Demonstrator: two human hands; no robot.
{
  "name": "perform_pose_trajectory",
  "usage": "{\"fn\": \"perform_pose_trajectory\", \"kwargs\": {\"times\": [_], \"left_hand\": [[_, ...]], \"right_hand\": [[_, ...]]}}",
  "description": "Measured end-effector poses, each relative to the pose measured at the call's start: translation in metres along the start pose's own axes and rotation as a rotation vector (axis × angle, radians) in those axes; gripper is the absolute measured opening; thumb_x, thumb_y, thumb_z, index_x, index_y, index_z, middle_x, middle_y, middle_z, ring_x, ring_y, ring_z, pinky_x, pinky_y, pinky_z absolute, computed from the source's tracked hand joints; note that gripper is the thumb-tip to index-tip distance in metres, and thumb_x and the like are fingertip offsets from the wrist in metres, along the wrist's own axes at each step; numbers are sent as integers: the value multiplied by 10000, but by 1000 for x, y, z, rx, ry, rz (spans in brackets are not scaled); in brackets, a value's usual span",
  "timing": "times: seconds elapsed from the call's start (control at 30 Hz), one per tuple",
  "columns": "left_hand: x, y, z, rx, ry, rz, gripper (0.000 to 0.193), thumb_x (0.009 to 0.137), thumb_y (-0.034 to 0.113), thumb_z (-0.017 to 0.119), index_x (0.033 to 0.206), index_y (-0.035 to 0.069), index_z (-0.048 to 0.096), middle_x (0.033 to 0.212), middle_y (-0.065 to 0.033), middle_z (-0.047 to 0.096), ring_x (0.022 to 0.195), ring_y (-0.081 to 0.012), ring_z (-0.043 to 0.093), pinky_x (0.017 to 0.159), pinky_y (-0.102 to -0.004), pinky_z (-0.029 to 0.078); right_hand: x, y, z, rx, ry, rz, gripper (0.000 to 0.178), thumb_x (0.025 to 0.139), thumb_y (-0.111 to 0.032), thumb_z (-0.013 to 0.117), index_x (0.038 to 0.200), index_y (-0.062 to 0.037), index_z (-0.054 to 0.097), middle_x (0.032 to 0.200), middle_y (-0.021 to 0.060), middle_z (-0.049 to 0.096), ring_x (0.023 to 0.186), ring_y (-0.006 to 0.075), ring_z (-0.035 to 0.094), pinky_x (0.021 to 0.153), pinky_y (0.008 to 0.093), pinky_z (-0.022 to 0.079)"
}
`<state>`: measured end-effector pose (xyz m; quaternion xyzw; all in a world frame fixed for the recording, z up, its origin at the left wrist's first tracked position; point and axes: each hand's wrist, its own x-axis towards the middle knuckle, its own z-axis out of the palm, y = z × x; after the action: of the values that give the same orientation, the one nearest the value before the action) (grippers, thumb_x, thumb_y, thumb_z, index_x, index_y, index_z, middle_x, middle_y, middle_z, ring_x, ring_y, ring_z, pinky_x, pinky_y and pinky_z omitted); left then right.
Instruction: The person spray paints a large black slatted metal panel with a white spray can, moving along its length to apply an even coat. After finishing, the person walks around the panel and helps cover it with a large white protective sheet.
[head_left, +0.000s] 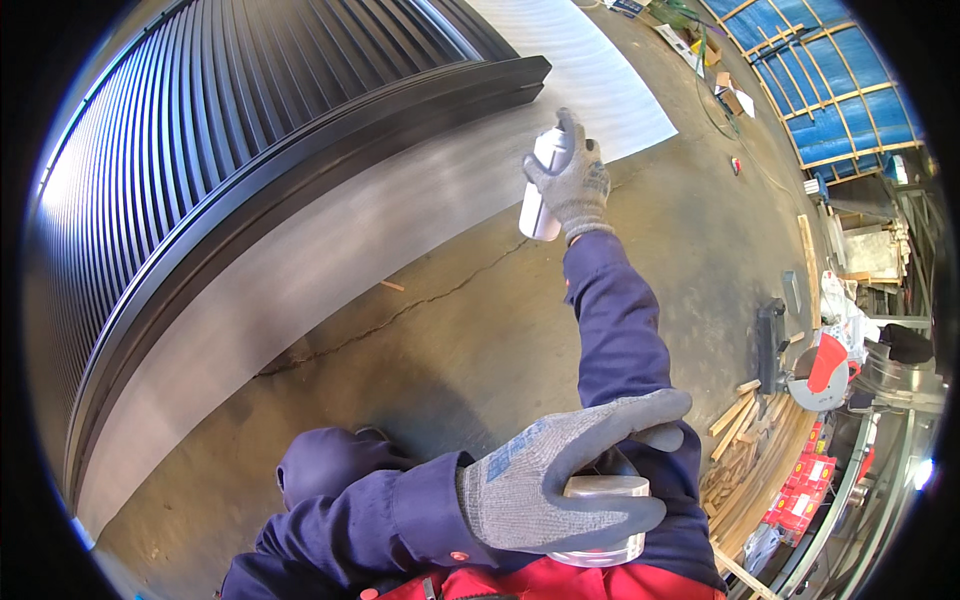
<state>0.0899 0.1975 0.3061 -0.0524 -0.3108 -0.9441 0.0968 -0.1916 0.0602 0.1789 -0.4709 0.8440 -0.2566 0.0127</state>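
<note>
My right hand [578,188], in a grey glove, reaches out with the fingers round a white spray can [540,215]. Its index finger lies over the can's top. Close beneath me, my left hand [540,475], also gloved, curls round a clear, round plastic cap [603,530], partly hidden by the fingers. A dark ribbed metal panel [270,90] with a thick black edge frame [440,92] lies left of the spray can. White sheeting [330,255] spreads under the panel, greyish near its frame. The can is held apart from the frame's end.
A crack runs across the concrete floor [480,330]. To the right stand a cut-off saw [822,372], a pile of wood strips [750,450] and red boxes [805,490]. Blue sheeting on a wooden lattice [850,90] is at the far right. My knee [335,465] shows below.
</note>
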Motion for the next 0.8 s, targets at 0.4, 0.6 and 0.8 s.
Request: {"fn": "perform_pose_trajectory", "kwargs": {"times": [0.4,0.6,0.8], "left_hand": [[5,3,-5,206,34,18,851,994,255,778,1643,-31,306,1452,-172,607,1092,-169,672,957,-314,533],[7,-9,-2,301,76,209,807,952,241,799,1599,-11,390,1352,-194,646,1173,-262,669,1004,-358,524],[3,-10,1,290,93,300,783,936,200,800,1588,-2,417,1289,-193,667,1146,-292,679,982,-368,536]], "right_hand": [[17,37,-28,23,132,-47,888,762,-282,914,1536,-226,482,1308,140,683,1231,341,645,1055,475,525],[-38,-13,-4,95,-78,-208,913,765,-273,920,1560,-169,484,1313,165,656,1229,335,644,1062,468,527],[-31,-20,8,126,25,-191,907,768,-281,931,1547,-167,482,1328,141,661,1225,328,648,1053,463,533]]}}
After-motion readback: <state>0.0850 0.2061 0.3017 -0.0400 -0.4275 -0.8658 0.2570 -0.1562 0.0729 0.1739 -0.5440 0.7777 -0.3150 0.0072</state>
